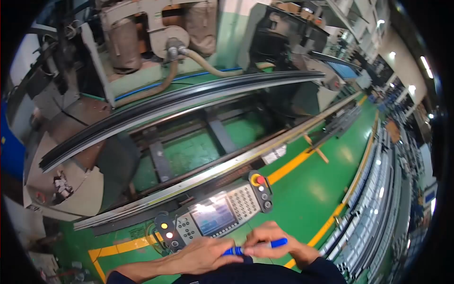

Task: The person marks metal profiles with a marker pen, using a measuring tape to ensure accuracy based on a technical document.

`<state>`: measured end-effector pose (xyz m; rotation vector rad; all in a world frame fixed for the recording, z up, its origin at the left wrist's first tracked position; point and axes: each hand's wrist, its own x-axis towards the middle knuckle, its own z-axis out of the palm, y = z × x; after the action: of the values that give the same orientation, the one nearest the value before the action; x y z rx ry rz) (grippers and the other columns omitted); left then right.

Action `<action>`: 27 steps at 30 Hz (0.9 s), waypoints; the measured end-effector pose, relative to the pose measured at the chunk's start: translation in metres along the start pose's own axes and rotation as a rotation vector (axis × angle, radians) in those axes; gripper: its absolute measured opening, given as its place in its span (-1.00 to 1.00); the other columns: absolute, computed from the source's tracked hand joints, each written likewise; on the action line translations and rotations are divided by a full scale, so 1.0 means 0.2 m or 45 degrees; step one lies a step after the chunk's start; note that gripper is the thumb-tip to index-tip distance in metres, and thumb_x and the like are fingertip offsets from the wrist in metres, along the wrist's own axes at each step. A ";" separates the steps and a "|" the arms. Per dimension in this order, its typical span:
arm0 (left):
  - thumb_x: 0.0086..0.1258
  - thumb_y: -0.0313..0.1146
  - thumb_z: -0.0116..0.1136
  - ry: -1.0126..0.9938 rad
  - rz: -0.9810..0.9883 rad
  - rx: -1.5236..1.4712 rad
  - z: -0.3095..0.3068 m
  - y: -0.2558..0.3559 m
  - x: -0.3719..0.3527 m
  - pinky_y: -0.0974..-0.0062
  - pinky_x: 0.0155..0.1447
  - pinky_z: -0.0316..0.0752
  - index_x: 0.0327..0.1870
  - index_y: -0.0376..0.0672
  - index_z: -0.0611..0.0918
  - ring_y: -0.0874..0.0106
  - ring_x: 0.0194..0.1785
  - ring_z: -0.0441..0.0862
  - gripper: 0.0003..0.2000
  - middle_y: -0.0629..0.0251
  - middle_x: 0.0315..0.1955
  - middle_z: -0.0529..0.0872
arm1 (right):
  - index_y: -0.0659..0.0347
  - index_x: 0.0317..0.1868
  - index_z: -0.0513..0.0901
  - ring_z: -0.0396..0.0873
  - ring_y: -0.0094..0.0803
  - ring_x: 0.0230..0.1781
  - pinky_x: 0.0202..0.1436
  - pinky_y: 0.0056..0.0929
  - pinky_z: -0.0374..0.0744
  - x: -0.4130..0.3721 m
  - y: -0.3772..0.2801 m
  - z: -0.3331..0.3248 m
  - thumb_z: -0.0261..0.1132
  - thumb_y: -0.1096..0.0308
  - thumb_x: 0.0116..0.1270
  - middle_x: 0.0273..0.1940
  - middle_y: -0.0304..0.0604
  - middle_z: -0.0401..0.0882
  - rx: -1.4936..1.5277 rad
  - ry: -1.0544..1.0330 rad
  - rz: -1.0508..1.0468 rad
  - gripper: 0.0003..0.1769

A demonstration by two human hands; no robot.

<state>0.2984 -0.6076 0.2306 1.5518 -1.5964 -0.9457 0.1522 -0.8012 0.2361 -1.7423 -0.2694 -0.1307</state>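
Low in the view, my two hands meet in front of my body over a blue marker (279, 243). My left hand (203, 254) closes its fingers round the blue left end. The right hand (266, 236) pinches the marker farther along, and a blue end sticks out past its fingers to the right. Just beyond my hands stands a machine control panel (213, 214) with a lit screen, keypads and a red stop button (259, 180).
Long dark and silver profiles (189, 100) lie across the machine, between its left and right heads. A long rail (208, 177) runs behind the panel. Stacked metal profiles (364, 203) line the right side. Yellow lines (293, 165) mark the green floor.
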 end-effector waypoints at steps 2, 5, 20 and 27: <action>0.54 0.01 0.08 -0.373 -0.304 -0.464 -0.10 0.01 0.01 0.32 -0.29 0.53 -0.23 -0.20 0.55 0.26 -0.38 0.65 -0.62 0.19 -0.50 0.60 | 0.28 -0.21 0.55 0.48 -0.50 -0.61 -0.55 -0.48 0.40 0.11 -0.09 -0.26 0.37 0.39 0.34 -0.49 -0.25 0.56 -0.116 -0.159 -0.392 -0.82; 0.59 -0.11 0.03 0.039 -0.543 -0.677 -0.38 0.00 0.13 0.47 -0.16 0.52 -0.26 -0.17 0.57 0.55 -0.28 0.58 -0.69 0.34 -0.39 0.65 | 0.29 -0.17 0.52 0.44 -0.54 -0.63 -0.56 -0.52 0.39 0.09 -0.08 -0.50 0.44 0.28 0.24 -0.47 -0.23 0.54 0.359 0.815 -0.517 -0.67; -0.34 0.04 0.68 0.706 -0.806 0.959 -1.44 -0.94 1.54 0.13 0.27 0.43 0.29 -0.35 0.20 -0.09 0.22 0.55 0.16 -0.23 0.08 0.59 | 0.32 0.00 0.66 0.67 -0.46 -0.30 -0.19 -0.51 0.63 -0.88 0.33 -1.84 0.43 0.39 0.28 -0.22 -0.11 0.71 -0.204 1.523 0.242 -0.68; -0.29 -0.09 0.66 1.090 -0.732 1.390 -1.17 -0.89 1.52 0.03 0.06 0.47 0.20 -0.22 0.33 -0.14 -0.01 0.59 -0.03 -0.12 -0.10 0.63 | 0.33 0.07 0.60 0.69 -0.47 -0.27 -0.21 -0.50 0.65 -0.84 0.64 -1.98 0.33 0.31 0.41 -0.23 -0.08 0.71 0.174 1.603 0.396 -0.68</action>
<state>0.5806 -0.9209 0.1870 2.7043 -0.9977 0.5301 0.0469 -1.2290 0.1503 -1.2571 0.8808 -0.8994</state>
